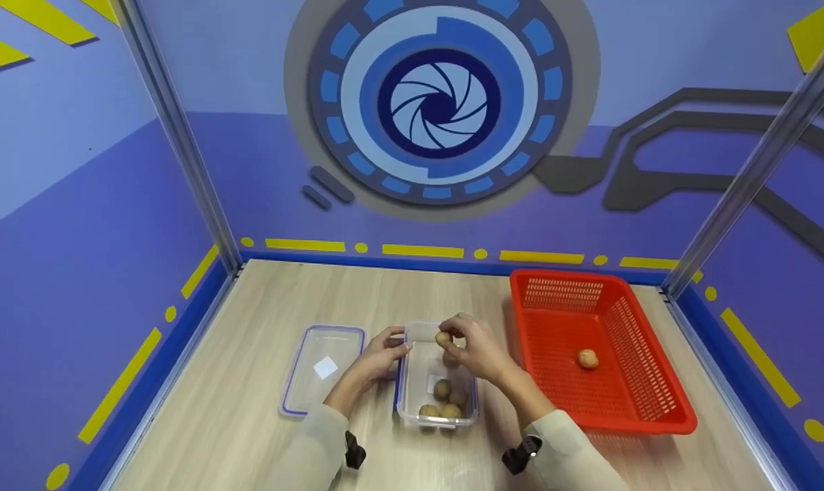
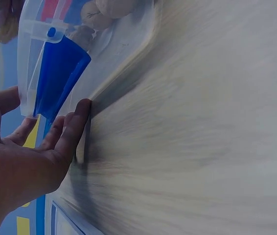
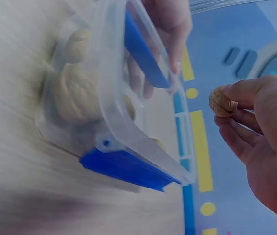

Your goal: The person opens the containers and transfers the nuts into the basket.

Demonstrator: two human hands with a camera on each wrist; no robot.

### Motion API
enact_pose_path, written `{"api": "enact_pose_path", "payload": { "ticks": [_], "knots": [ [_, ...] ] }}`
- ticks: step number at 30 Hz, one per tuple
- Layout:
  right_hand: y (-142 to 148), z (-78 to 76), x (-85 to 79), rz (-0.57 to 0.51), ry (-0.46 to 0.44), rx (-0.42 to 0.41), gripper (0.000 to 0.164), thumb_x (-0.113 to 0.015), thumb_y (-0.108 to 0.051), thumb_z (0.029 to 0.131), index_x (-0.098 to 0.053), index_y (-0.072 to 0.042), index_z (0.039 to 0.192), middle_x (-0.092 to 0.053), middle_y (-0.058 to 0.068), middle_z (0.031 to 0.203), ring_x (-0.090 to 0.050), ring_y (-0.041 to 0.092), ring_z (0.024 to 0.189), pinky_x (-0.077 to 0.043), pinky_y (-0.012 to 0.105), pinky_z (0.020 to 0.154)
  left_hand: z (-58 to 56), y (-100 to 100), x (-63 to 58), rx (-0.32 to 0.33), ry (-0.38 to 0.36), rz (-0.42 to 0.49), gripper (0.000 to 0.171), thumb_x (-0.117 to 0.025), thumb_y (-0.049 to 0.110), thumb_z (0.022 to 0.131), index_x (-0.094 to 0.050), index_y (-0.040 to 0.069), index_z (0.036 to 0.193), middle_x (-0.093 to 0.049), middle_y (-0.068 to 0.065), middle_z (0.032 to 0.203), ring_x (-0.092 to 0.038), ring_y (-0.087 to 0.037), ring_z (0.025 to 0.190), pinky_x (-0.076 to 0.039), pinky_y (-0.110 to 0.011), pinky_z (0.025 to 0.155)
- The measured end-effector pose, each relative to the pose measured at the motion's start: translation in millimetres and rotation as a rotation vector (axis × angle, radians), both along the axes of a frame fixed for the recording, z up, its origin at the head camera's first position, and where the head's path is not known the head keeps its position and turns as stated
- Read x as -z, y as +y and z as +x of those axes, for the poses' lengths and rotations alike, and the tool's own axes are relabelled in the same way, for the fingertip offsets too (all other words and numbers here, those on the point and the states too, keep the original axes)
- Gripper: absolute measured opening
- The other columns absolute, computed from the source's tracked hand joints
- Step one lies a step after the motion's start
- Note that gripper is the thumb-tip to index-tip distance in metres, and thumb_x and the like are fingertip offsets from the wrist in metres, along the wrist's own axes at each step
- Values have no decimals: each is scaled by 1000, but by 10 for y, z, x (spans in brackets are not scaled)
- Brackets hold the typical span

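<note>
My right hand [image 1: 479, 349] pinches a walnut [image 3: 221, 102] between thumb and fingertips, above the far end of a clear plastic food container [image 1: 419, 372]. Several walnuts [image 1: 451, 411] lie inside it, mostly at the near end, and the right hand partly covers one at the far end. My left hand [image 1: 379, 356] holds the container's left side, thumb at the rim and fingers along the outer wall. Blue locking flaps [image 2: 60, 73] hang down from the container's rim. In the left wrist view, the left fingertips [image 2: 84, 105] touch the wall low down, near the table.
A red plastic basket [image 1: 657, 428] stands to the right, with one walnut [image 1: 588, 359] in it. The blue-edged clear lid [image 1: 316, 392], bearing a white label, lies on the wooden table [image 1: 248, 354] at left. Painted panels [image 1: 262, 177] and metal posts enclose the table.
</note>
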State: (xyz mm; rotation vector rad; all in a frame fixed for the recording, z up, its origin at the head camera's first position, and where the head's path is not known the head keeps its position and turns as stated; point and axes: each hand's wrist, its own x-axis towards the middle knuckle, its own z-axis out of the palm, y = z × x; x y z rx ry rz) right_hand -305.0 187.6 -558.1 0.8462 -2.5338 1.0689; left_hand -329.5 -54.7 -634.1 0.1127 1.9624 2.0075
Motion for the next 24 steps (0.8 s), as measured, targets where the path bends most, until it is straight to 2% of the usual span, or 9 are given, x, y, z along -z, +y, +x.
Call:
{"api": "enact_pose_path", "payload": {
  "ticks": [7,12,16,24],
  "knots": [
    [310,44,-156,-40,72,12,17,-82,0,90,-75,-1,106,-73,6,100,-71,21,92,-62,45,87,6,3,-17,4,-22,-4,52,-64,10,105,-46,3,153,-54,-26,144,-58,-46,129,-61,-49,88],
    [574,64,-214,-51,127,70,18,-85,-3,89,-76,-1,104,-73,5,96,-72,20,89,-62,42,82,0,7,-21,2,-14,11,53,-64,9,104,-45,0,153,-55,-28,142,-57,-48,130,-61,-53,92],
    [766,81,-262,-55,130,104,20,-87,-4,88,-76,-1,104,-73,7,96,-72,22,89,-63,44,80,-6,8,-14,-6,4,7,53,-65,9,104,-46,-2,151,-57,-28,138,-59,-48,127,-60,-52,92],
    [1085,89,-293,-104,100,192,24,-87,0,86,-76,-1,108,-75,6,102,-73,22,94,-62,45,85,-6,1,4,-22,-13,4,51,-67,10,103,-49,1,150,-58,-24,135,-60,-45,125,-61,-49,90]
  ]
}}
